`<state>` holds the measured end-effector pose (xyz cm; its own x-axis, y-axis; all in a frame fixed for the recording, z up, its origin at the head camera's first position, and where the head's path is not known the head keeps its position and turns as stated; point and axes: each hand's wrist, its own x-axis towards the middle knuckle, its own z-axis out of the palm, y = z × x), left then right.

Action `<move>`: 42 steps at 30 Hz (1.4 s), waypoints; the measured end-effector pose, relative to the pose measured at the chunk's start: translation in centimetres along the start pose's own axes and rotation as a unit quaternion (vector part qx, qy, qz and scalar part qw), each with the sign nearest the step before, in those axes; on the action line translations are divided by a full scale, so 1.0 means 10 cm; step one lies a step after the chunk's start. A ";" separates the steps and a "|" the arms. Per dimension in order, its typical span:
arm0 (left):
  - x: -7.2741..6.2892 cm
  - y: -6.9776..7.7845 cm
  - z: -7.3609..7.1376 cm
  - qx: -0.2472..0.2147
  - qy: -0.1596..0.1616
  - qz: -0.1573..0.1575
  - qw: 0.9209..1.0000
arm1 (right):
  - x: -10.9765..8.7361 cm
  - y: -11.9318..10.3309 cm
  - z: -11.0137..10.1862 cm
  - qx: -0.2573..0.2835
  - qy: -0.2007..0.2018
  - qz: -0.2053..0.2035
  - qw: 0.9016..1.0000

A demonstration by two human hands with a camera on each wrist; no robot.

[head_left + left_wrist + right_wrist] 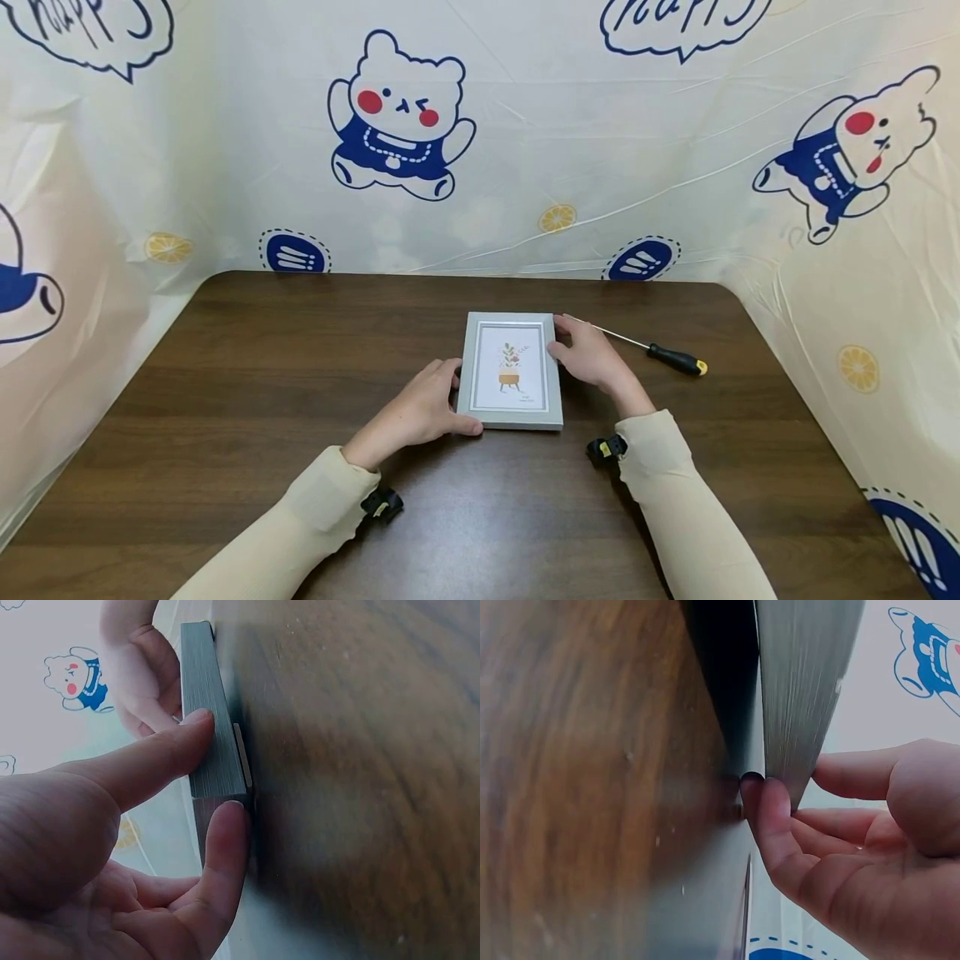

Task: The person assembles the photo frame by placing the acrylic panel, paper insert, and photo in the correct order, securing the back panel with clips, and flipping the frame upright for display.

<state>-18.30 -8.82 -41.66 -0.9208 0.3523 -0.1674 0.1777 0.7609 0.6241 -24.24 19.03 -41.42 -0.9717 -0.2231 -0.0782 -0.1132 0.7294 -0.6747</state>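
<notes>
A pale grey picture frame, with a potted-plant print facing up, is at the middle of the table. My left hand grips its near left corner, thumb along the near edge and fingers at the left side. On the far right corner, my right hand pinches the frame with its thumb on top and fingertips underneath. From the right wrist, the side of the frame shows a dark gap below it. The left wrist view has the brushed edge close over the tabletop.
Just beyond the right hand lies a screwdriver with a black and yellow handle, its shaft tip by the fingers. The brown wooden table ends at a cloth backdrop printed with bears, which hangs behind and at both sides.
</notes>
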 end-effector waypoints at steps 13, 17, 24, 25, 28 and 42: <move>0.01 -0.01 0.00 0.004 0.002 0.002 1.000 | -0.01 -0.06 0.03 -0.011 0.001 0.006 1.000; 0.01 -0.01 0.00 0.002 0.002 0.002 1.000 | -0.02 -0.06 0.04 -0.015 0.002 0.003 1.000; 0.02 -0.03 -0.01 0.000 0.007 0.004 1.000 | 0.00 -0.03 0.07 -0.027 -0.008 -0.007 1.000; 0.02 -0.03 -0.01 -0.001 0.007 0.003 1.000 | 0.00 -0.03 0.07 -0.031 -0.012 -0.008 0.999; 0.01 -0.03 -0.03 -0.005 0.004 -0.002 1.000 | 0.00 -0.04 0.06 -0.038 -0.035 -0.003 0.999; 0.03 -0.05 -0.04 -0.011 0.011 -0.009 1.000 | -0.01 -0.01 0.07 -0.053 -0.057 -0.028 0.997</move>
<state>-18.78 -9.30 -41.73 -0.9310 0.3268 -0.1627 0.1535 0.7548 0.6378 -24.02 18.51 -41.83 -0.9336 -0.3339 -0.1298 -0.1944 0.7766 -0.5993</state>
